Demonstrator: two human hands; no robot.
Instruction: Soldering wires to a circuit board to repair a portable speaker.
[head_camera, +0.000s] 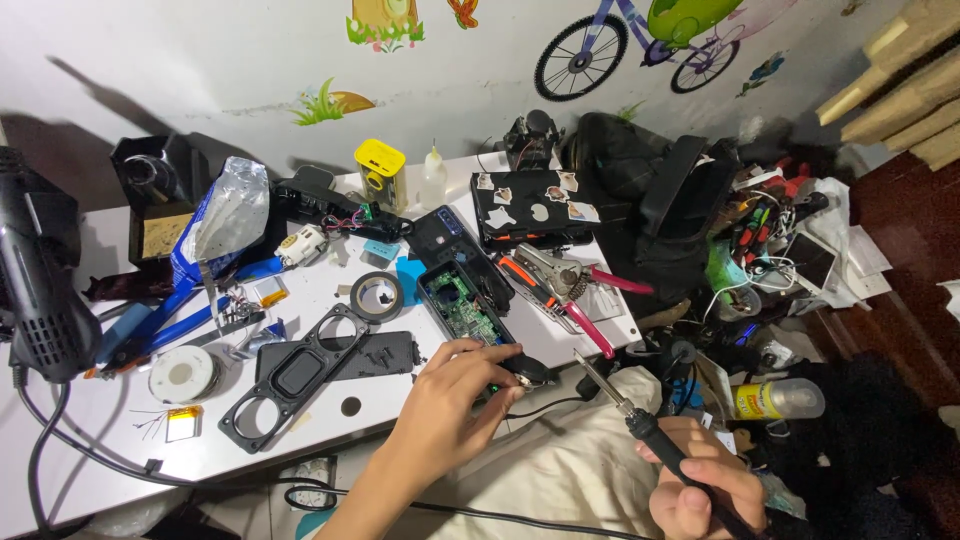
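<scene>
Two hands busy: right hand (700, 485) clasps soldering iron (640, 420), tip pointing up-left, handle cut off below. Left hand (450, 400) pinches open circuit-board case (470, 305) at the surface (100, 440) edge; fingers hide its near end.

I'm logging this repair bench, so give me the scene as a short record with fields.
left hand: left hand grips a small black part at the table edge
right hand: right hand holds a soldering iron, tip up
nearby: open circuit board, tape roll, black speaker frame, solder spool, pliers
</scene>
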